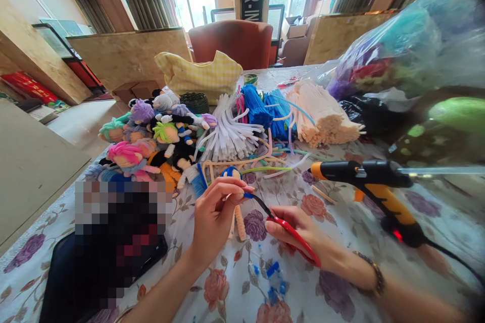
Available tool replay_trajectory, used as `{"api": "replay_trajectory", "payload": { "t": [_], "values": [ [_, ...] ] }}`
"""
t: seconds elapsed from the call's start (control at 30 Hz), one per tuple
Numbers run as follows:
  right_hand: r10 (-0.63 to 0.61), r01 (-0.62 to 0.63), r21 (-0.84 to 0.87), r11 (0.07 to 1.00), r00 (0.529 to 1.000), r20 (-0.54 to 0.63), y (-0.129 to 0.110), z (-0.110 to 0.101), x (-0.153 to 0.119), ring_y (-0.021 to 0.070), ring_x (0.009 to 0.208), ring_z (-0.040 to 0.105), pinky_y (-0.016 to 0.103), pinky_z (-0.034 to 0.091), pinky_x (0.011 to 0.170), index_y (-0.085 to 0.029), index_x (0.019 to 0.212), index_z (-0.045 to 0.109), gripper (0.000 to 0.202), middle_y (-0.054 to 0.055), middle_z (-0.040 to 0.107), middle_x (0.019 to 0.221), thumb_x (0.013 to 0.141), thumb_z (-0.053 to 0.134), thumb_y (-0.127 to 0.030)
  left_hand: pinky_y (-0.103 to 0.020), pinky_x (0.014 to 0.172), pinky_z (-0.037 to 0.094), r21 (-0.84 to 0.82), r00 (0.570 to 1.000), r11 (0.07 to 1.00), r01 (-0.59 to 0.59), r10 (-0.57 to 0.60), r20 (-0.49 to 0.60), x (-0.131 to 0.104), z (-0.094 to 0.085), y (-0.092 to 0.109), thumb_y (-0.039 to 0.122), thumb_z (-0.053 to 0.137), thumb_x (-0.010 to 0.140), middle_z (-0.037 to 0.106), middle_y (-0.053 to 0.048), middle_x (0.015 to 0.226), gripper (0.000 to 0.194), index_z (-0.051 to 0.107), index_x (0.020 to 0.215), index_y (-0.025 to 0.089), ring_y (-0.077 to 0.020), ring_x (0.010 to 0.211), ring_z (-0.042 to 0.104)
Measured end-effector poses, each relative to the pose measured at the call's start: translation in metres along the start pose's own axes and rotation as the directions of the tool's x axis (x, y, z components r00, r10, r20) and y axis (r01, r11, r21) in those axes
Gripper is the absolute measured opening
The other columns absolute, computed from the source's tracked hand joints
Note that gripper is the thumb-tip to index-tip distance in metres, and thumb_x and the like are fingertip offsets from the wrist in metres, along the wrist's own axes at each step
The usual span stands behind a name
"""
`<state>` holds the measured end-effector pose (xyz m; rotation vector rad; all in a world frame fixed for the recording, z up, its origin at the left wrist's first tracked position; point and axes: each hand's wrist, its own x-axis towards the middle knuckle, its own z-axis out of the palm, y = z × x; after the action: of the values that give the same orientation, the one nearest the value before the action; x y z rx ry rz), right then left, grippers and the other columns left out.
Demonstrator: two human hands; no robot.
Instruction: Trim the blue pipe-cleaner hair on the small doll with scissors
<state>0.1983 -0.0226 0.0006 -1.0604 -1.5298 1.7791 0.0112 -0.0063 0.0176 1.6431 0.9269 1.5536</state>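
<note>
My left hand pinches a short blue piece between thumb and fingertips. Red-handled scissors are held in my right hand, their dark blades reaching up to the blue piece. Just behind my left fingers is a small doll's blue-haired head; peach twisted limbs show below the fingers. Blue clippings lie on the flowered cloth under the scissors.
Yarn dolls are heaped at the left, behind a dark tablet. Bundles of white, blue and peach stems stand at the back. A glue gun and stuffed plastic bags occupy the right.
</note>
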Motion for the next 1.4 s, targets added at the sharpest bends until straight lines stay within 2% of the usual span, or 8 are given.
{"api": "replay_trajectory", "payload": {
  "t": [0.43,0.63,0.77,0.93,1.17,1.3,1.4],
  "values": [
    [0.015,-0.015,-0.024,1.0,1.0,-0.004,-0.002,0.001,0.0,0.0071,0.045,0.034,0.02,0.025,0.041,-0.02,0.065,0.041,0.048,-0.008,0.037,0.054,0.08,0.063,-0.06,-0.024,0.067,0.057,0.037,1.0,0.999,-0.015,0.015,0.012,0.0,-0.001,-0.001,0.015,0.055,0.091,0.065,-0.002,0.092,0.014,0.059,0.079,0.019,-0.0148,0.083,0.071],
    [-0.039,0.04,-0.052,0.998,0.999,0.006,-0.001,0.0,0.001,0.0069,0.048,0.034,0.021,0.025,0.044,-0.02,0.066,0.041,0.047,-0.007,0.037,0.058,0.08,0.063,-0.06,-0.025,0.067,0.057,0.041,1.0,0.999,-0.007,0.006,0.008,-0.002,0.0,-0.002,0.016,0.055,0.091,0.065,-0.002,0.092,0.013,0.059,0.079,0.02,-0.0149,0.084,0.071],
    [0.007,-0.008,-0.038,0.999,1.0,-0.015,-0.005,0.001,0.0,0.0065,0.045,0.032,0.02,0.026,0.041,-0.021,0.063,0.038,0.051,-0.008,0.032,0.056,0.076,0.065,-0.062,-0.025,0.067,0.057,0.021,1.0,1.0,0.004,-0.004,0.006,-0.002,-0.001,-0.002,0.016,0.055,0.091,0.065,-0.002,0.091,0.013,0.059,0.079,0.019,-0.0146,0.082,0.071],
    [0.003,-0.004,-0.051,0.999,1.0,-0.022,-0.004,0.003,0.001,0.0066,0.046,0.035,0.02,0.026,0.043,-0.021,0.064,0.039,0.051,-0.008,0.036,0.056,0.077,0.063,-0.064,-0.026,0.071,0.058,-0.03,1.0,0.999,0.012,-0.012,0.004,-0.002,-0.001,-0.002,0.016,0.056,0.09,0.064,-0.002,0.091,0.012,0.06,0.08,0.019,-0.0142,0.083,0.071],
    [0.066,-0.07,-0.059,0.996,0.996,-0.057,-0.013,0.007,0.001,0.0065,0.043,0.034,0.02,0.024,0.039,-0.022,0.062,0.037,0.054,-0.009,0.035,0.05,0.073,0.064,-0.067,-0.023,0.07,0.058,-0.1,0.995,0.991,0.088,-0.093,-0.048,0.001,0.001,0.0,0.017,0.06,0.088,0.063,-0.002,0.09,0.011,0.061,0.077,0.018,-0.0129,0.08,0.07],
    [0.064,-0.068,-0.073,0.995,0.997,-0.051,-0.012,0.007,0.001,0.0083,0.047,0.038,0.02,0.027,0.043,-0.02,0.066,0.043,0.051,-0.007,0.04,0.053,0.077,0.058,-0.068,-0.025,0.072,0.058,-0.105,0.992,0.989,0.109,-0.115,-0.057,0.001,0.001,-0.001,0.019,0.061,0.088,0.064,-0.001,0.089,0.01,0.062,0.077,0.018,-0.0133,0.08,0.07],
    [0.056,-0.058,-0.055,0.997,0.997,-0.048,-0.008,0.006,0.0,0.0088,0.048,0.04,0.021,0.028,0.044,-0.021,0.067,0.041,0.049,-0.006,0.042,0.054,0.08,0.057,-0.066,-0.024,0.071,0.057,-0.082,0.993,0.991,0.107,-0.111,-0.046,0.001,0.0,-0.001,0.018,0.06,0.087,0.064,-0.001,0.088,0.011,0.062,0.076,0.018,-0.0133,0.08,0.07]
  ]
}}
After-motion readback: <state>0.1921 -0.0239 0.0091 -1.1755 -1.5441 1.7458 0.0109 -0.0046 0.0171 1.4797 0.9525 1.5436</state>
